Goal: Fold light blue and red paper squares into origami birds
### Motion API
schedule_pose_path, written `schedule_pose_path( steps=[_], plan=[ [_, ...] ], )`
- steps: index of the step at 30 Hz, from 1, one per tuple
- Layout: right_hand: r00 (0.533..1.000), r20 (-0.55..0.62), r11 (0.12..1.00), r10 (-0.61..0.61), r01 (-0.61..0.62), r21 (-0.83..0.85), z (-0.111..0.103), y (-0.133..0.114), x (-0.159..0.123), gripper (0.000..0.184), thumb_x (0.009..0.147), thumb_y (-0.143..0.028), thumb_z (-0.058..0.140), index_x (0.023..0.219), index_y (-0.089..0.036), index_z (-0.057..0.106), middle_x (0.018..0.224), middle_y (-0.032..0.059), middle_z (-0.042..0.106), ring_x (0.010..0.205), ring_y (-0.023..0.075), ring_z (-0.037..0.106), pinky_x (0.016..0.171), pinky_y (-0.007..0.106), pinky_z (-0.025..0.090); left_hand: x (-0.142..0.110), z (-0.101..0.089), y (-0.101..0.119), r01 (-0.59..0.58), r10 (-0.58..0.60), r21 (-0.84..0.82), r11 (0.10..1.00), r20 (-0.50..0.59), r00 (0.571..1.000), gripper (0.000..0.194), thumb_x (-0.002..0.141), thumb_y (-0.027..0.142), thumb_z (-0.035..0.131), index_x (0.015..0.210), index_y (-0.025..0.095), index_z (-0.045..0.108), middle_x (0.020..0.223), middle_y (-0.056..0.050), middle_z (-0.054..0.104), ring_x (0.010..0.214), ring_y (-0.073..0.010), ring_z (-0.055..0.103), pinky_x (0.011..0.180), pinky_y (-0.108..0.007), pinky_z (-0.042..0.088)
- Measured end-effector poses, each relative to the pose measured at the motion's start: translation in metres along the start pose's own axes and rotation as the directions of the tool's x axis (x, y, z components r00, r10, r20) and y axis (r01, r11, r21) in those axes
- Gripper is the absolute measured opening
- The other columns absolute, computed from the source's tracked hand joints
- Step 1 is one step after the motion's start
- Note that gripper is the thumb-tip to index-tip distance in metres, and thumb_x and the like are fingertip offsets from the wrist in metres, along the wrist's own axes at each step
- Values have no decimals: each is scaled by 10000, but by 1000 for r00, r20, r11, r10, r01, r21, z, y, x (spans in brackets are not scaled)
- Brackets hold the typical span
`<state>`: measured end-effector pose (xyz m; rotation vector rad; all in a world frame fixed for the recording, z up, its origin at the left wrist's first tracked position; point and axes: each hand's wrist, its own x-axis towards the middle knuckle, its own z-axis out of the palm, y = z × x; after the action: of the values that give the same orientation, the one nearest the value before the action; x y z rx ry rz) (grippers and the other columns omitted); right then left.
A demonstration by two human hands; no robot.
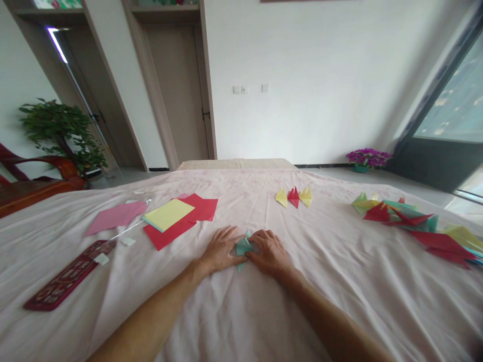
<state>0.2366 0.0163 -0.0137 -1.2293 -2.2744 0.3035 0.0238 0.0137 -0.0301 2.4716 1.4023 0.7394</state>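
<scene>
A small teal folded paper piece (244, 246) lies on the cloth, with points sticking out at its top and bottom. My left hand (222, 250) presses on its left side, thumb at the lower edge and the other fingers bent on the cloth. On the opposite side my right hand (269, 251) grips the paper between thumb and curled fingers. Farther off stand three folded paper pieces: a yellow one (281, 198), a red one (293, 197) and another yellow one (306, 197).
Red sheets (206, 207), a yellow sheet (169, 213) and pink sheets (115, 217) lie left on the pale pink tablecloth (211, 322). Nearby is a dark red ornament (68, 276) with a clear cord. Several folded paper cranes (400, 216) are heaped at right.
</scene>
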Motion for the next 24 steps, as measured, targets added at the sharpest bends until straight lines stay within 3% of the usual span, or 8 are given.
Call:
schedule_pose_path(
  steps=[6, 10, 17, 24],
  plan=[
    [1000, -10, 1000, 23, -23, 20, 3, 5, 1, 201, 770, -315, 718, 963, -279, 678, 1012, 15, 655, 963, 200, 538, 837, 312, 384, 5, -1, -5, 38, -40, -22, 999, -122, 992, 237, 816, 368, 689, 1020, 248, 709, 1304, -76, 605, 1252, -254, 515, 1063, -396, 395],
    [998, -25, 998, 56, -55, 34, 6, 13, 8, 63, 805, -274, 676, 862, -250, 687, 927, 16, 670, 895, 187, 569, 793, 292, 404, 10, 0, 3, 41, -46, -28, 999, -198, 979, 29, 787, 246, 720, 807, 239, 701, 1121, -44, 692, 1144, -238, 585, 1015, -395, 435],
    [994, -82, 997, 75, -74, 19, -2, 36, 40, 57, 837, -267, 641, 854, -237, 686, 967, 32, 682, 939, 203, 569, 816, 308, 404, 40, 6, 9, 42, -44, -12, 999, -307, 951, 58, 811, 179, 668, 842, 228, 667, 1026, -35, 706, 1122, -234, 584, 1061, -433, 367],
    [997, -32, 998, 67, -67, 4, 6, 51, 46, 48, 816, -280, 664, 811, -233, 674, 917, 17, 659, 906, 186, 563, 785, 295, 388, 54, 15, -7, 62, -66, -21, 998, -230, 971, 68, 785, 214, 691, 849, 231, 674, 1019, -38, 709, 1059, -239, 616, 982, -398, 444]
  ],
)
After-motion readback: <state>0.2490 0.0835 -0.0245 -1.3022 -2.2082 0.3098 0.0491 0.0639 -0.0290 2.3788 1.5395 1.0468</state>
